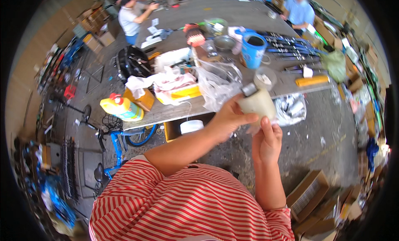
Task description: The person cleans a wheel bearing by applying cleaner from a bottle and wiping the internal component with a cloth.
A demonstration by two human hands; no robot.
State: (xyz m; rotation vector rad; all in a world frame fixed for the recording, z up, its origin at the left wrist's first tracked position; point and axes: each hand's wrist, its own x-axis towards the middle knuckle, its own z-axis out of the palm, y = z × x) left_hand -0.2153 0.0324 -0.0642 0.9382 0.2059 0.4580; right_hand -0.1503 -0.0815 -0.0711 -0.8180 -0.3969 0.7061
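Observation:
Just past the table's near edge, both of my hands are on a cream-white, roll-shaped piece (pixel 258 104) that tapers a little; blur hides its exact kind. My left hand (pixel 232 116) grips its left side, thumb across the front. My right hand (pixel 268 141) is below it, with thumb and finger pinched at its lower edge, where a bit of pale, filmy material shows. A small grey object (pixel 249 89) sits against the far left side of the piece. Behind stands a clear round container (pixel 264 78).
The cluttered table (pixel 174 112) holds a blue bucket (pixel 253 49), a crumpled plastic bag (pixel 220 81), a box with cloths (pixel 176 85), a yellow bottle (pixel 121 108) and dark rods (pixel 291 45). A blue bicycle (pixel 118 147) stands left, open cartons (pixel 307 195) lower right. Two people work farther off.

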